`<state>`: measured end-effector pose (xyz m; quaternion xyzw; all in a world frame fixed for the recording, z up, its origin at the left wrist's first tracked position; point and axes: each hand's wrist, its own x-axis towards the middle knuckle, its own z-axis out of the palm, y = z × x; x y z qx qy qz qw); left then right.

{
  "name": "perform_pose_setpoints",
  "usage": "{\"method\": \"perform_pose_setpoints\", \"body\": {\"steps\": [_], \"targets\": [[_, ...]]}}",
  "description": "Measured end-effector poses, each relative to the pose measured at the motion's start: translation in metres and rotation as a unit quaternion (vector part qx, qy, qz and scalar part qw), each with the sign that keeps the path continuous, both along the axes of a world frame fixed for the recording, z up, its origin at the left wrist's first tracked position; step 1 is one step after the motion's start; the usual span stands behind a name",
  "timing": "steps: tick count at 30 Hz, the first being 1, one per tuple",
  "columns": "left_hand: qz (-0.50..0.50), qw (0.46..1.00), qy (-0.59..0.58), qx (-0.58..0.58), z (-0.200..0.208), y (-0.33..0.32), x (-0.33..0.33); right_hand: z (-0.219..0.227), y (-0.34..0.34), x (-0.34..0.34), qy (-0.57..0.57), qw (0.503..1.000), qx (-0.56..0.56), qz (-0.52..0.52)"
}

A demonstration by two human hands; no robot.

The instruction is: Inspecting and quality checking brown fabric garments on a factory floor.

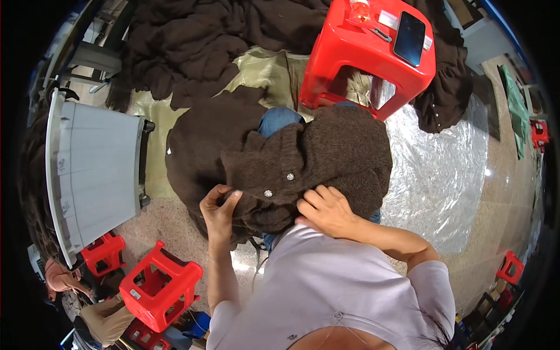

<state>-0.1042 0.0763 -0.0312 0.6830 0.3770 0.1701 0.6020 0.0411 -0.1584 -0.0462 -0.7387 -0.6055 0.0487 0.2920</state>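
Observation:
Across my lap lies a dark brown knitted cardigan point(344, 143) with two sparkly round buttons point(279, 184) on its band. At the garment's left edge, my left hand point(218, 214) has thumb and forefinger pinched together; whatever is between them is too small to make out. My right hand point(328, 210) is closed on the knit near my waist, right of the buttons, its fingers curled into the fabric. Blue jeans point(280, 121) show between folds of the cloth.
Ahead stands a red plastic stool point(373, 55) carrying a phone point(410, 38), small thread snips point(381, 35) and a small clear bag point(359, 11). More brown garments point(192, 46) are heaped behind. A grey-white bin point(96, 169) and red stools point(160, 286) stand left; plastic sheeting point(437, 175) covers floor at right.

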Motion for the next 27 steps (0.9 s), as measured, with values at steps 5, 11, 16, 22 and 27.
{"method": "perform_pose_setpoints", "body": {"steps": [5, 11, 16, 22, 27], "targets": [[-0.104, 0.982, 0.064, -0.147, 0.022, 0.034, -0.014, -0.019, 0.006, 0.023, 0.168, 0.982, -0.073, -0.054], [-0.068, 0.985, 0.008, -0.157, 0.010, 0.049, -0.020, 0.000, -0.015, 0.056, 0.831, 0.551, -0.029, -0.078], [-0.005, 0.946, -0.050, -0.320, 0.006, 0.031, 0.004, 0.028, -0.019, 0.074, 0.723, 0.687, 0.041, -0.063], [0.018, 0.902, -0.079, -0.424, 0.023, 0.016, 0.031, 0.033, -0.029, 0.081, 0.391, 0.920, -0.004, -0.031], [0.007, 0.907, -0.069, -0.416, 0.031, 0.006, 0.034, 0.024, -0.031, 0.078, 0.336, 0.935, 0.005, -0.109]]}}
